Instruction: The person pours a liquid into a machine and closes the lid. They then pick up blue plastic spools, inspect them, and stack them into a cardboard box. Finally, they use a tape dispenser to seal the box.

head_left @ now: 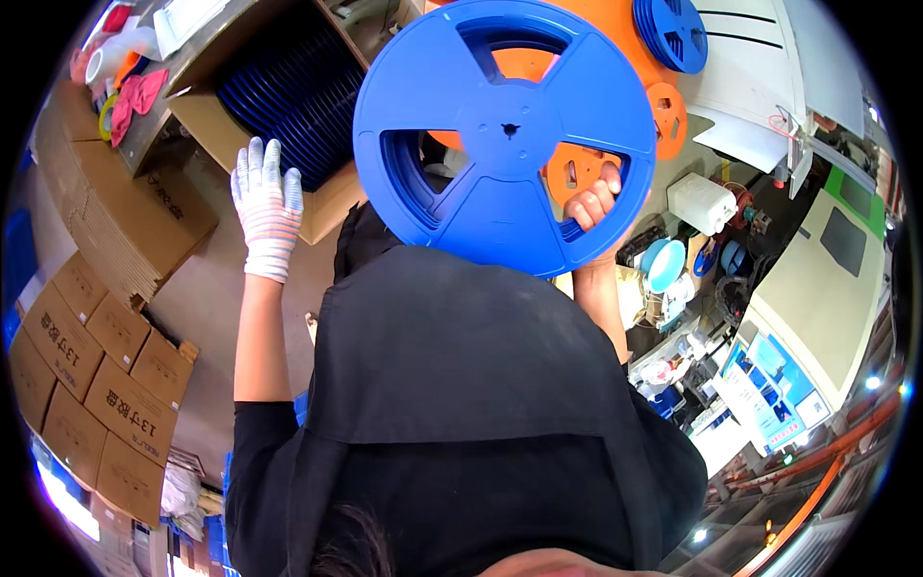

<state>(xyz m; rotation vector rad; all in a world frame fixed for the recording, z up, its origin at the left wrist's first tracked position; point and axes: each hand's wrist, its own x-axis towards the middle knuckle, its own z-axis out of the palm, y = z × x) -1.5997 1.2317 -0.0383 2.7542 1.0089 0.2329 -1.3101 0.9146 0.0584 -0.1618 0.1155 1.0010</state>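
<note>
Head view: a stack of blue reels [495, 144] is held up beyond the dark apron [461, 346]. The bare right hand [598, 207] has fingers curled through a window in it. The gloved left hand [265, 212] is bare of any load, fingers slightly apart, near an open carton [213, 125] of dark reels [284, 101]; contact is unclear. The step seems to be carrying the stack; the next move probably calls for left-hand support.

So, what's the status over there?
Right grip: closed on large blue reel. Left grip: gloved, open, empty, near the carton of dark blue discs. Reel partly hides orange parts behind.
</note>
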